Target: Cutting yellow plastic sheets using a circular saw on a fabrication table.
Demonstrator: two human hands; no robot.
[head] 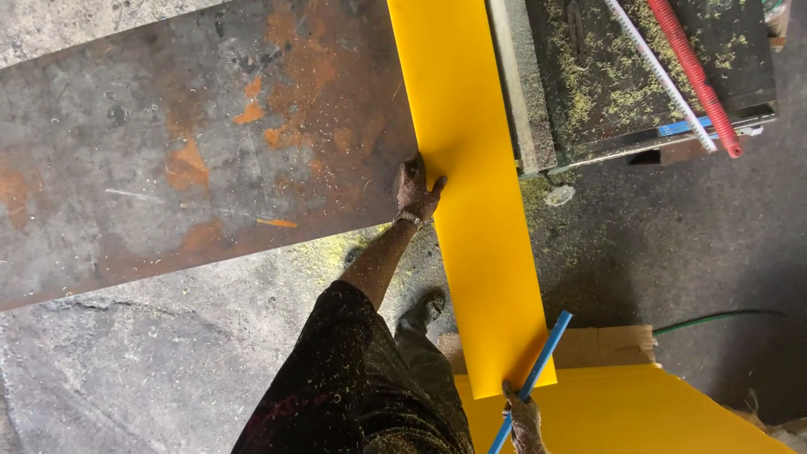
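My left hand (418,192) lies flat, fingers spread, on the left edge of the yellow strip (471,202), right where that edge meets the rusty plate (193,143); it presses rather than grips, with nothing clamped in it; a band sits on that wrist.

My right hand (523,416) is low in view, closed around the blue bar (538,370), which slants up to the right across the near corner of the strip; the fingers wrap the bar near its lower part, and the bar's lower tip runs out of view.

The strip is long and narrow, running from the top of the view down toward me; its far part lies between the plate on the left and the dusty bench (639,76) on the right; its near end overlaps a wider yellow sheet (639,412); a piece of cardboard (601,345) shows just beyond that sheet.

On the bench lie a red rod (698,80) and a white rule (660,76) side by side, with yellow shavings all over; a green hose (723,318) runs along the floor (672,244) to the right; my shoe (424,309) stands beside the strip.
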